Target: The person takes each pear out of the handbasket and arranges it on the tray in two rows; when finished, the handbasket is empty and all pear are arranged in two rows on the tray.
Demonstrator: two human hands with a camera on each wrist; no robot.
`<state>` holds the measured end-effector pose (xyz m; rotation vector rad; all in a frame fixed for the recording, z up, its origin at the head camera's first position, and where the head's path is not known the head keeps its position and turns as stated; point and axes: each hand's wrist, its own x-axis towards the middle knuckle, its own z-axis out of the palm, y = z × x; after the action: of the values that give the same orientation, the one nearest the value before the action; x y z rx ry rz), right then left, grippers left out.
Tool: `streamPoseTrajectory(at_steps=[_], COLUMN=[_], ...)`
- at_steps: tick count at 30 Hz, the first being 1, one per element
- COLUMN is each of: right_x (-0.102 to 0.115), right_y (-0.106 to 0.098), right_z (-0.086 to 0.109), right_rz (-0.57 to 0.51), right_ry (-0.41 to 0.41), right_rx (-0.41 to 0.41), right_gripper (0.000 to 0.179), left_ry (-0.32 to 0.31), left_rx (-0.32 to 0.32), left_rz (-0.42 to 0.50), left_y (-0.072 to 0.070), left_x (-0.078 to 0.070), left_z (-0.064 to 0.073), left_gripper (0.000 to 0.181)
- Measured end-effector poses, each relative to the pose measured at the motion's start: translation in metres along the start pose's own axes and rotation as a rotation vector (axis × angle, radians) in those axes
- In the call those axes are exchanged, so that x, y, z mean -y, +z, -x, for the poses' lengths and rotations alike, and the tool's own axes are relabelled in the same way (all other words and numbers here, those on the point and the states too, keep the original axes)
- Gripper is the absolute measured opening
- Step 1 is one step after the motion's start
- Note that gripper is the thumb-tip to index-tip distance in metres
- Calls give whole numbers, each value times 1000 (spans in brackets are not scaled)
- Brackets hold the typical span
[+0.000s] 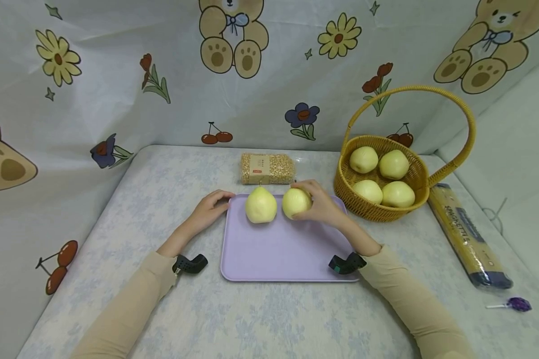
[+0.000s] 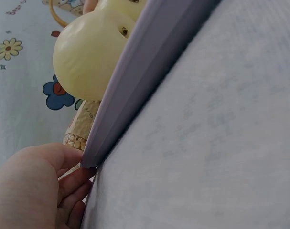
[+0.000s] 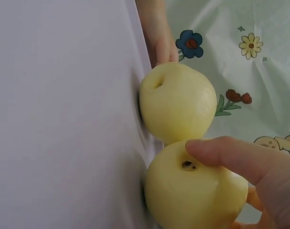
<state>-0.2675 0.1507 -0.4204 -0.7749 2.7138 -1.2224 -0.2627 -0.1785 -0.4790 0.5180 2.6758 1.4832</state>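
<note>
My right hand (image 1: 319, 202) grips a pale yellow pear (image 1: 295, 203) at the far side of a lilac tray (image 1: 287, 254). In the right wrist view its thumb lies over the pear's end, near the dark hollow, while the other fingers are partly hidden behind the fruit. Just left of it a second pear (image 1: 261, 205) sits on the tray with its stem up. At the tray's far left corner, my left hand (image 1: 212, 209) pinches the rim. The left wrist view shows the thumb (image 2: 68, 156) against the rim and the other fingers curled below.
A yellow wicker basket (image 1: 370, 213) with a tall handle holds several pears at the back right. Behind the tray lies a bag of yellow grains (image 1: 278, 169). A spaghetti pack (image 1: 467, 234) and a purple lollipop (image 1: 518, 304) lie at the right.
</note>
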Motion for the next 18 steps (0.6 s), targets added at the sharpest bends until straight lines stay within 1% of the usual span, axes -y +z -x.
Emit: streamPoseTrajectory(at_steps=[7, 11, 13, 16, 18], right_x=[0, 1, 1, 1, 1], right_y=[-1, -1, 0, 0, 0], right_z=[1, 0, 0, 0, 0], right_rz=[9, -10, -17, -23, -23], right_ry=[13, 20, 16, 7, 3], right_rx=[24, 27, 33, 45, 50], right_gripper=[80, 79, 80, 81, 81], left_ry=[-4, -5, -6, -11, -13], left_rx=[-1, 0, 3, 16, 24], left_rz=[2, 7, 13, 12, 3], left_y=[1, 1, 0, -4, -6], left_x=[-1, -3, -9, -25, -33], left_z=[0, 0, 1, 6, 9], left_gripper=[31, 32, 32, 33, 33])
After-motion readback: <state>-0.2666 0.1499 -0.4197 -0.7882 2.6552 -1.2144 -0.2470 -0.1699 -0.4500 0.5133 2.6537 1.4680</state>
